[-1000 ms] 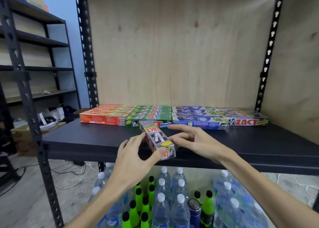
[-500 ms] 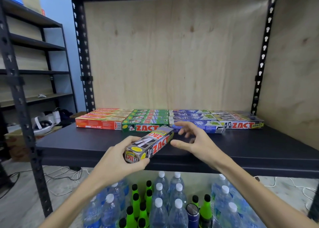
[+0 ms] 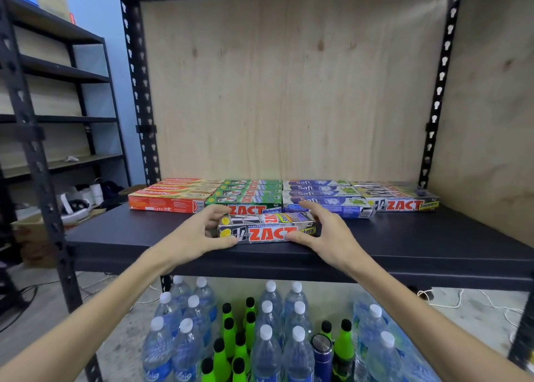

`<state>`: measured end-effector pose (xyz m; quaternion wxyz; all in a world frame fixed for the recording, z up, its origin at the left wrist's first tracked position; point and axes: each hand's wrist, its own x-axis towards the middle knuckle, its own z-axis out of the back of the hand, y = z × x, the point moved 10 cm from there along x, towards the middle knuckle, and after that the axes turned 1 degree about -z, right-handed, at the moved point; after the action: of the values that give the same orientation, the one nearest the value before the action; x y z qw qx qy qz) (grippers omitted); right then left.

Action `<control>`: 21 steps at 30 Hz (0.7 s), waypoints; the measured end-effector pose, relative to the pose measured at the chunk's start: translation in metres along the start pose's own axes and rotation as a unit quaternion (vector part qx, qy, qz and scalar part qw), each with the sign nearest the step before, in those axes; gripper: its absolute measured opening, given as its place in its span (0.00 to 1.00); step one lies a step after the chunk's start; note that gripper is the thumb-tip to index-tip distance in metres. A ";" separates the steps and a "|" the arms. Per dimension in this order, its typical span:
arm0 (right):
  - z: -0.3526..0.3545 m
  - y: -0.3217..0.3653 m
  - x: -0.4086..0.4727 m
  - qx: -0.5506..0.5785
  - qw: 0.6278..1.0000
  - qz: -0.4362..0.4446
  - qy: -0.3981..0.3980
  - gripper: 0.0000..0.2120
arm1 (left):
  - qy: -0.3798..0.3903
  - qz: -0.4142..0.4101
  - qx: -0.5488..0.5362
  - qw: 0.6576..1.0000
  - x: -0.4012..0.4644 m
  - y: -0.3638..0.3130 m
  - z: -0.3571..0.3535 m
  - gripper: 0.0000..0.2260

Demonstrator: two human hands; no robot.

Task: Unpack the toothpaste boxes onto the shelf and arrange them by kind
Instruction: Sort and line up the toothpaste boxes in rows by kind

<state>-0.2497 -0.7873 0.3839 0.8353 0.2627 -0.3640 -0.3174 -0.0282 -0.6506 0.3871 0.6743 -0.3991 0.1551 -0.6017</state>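
A silver Zact Smokers toothpaste box (image 3: pixel 267 229) lies lengthwise near the front of the dark shelf (image 3: pixel 433 243). My left hand (image 3: pixel 199 231) grips its left end and my right hand (image 3: pixel 320 231) grips its right end. Behind it stand four rows of boxes: red Colgate boxes (image 3: pixel 170 196) at the left, green Zact Whitening boxes (image 3: pixel 248 193), blue Safi boxes (image 3: pixel 320 193), and silver Zact Smokers boxes (image 3: pixel 401 199) at the right.
Plywood panels close the shelf's back and right side, with black perforated uprights (image 3: pixel 144 121) at the corners. Below the shelf stand several water bottles (image 3: pixel 268 338) and green bottles (image 3: pixel 231 338). Another rack (image 3: pixel 37 156) stands at the left.
The silver box was held tilted in my left hand in front of the shelf. It now lies level on the shelf, and my right hand has closed on its right end.
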 end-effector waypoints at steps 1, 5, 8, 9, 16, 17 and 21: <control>0.002 0.000 -0.001 -0.009 1.000 0.002 -0.006 0.40 | -0.021 -0.012 0.000 1.000 0.000 0.001 0.001 0.26; 0.008 -0.005 -0.002 -0.019 1.000 -0.016 -0.006 0.38 | -0.072 -0.057 0.044 0.995 -0.005 -0.008 0.000 0.26; 0.017 -0.012 -0.005 -0.023 0.999 -0.026 -0.003 0.40 | -0.086 -0.084 0.104 0.987 -0.003 -0.018 -0.004 0.29; 0.021 -0.014 -0.007 -0.024 0.999 -0.027 -0.002 0.40 | -0.086 -0.094 0.118 0.985 -0.002 -0.022 -0.006 0.28; 0.071 -0.040 -0.025 -0.054 0.998 -0.037 -0.007 0.41 | -0.090 -0.147 0.123 0.977 0.015 -0.059 -0.050 0.30; 0.080 -0.046 -0.028 -0.056 0.998 -0.041 -0.012 0.41 | -0.086 -0.157 0.121 0.976 0.018 -0.065 -0.059 0.29; 0.114 -0.065 -0.039 -0.049 0.997 -0.050 -0.030 0.39 | -0.078 -0.183 0.125 0.972 0.030 -0.086 -0.090 0.21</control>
<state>-0.3807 -0.8257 0.3908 0.8190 0.2301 -0.3593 -0.3836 -0.1422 -0.7065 0.4008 0.6071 -0.3786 -0.0500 -0.6969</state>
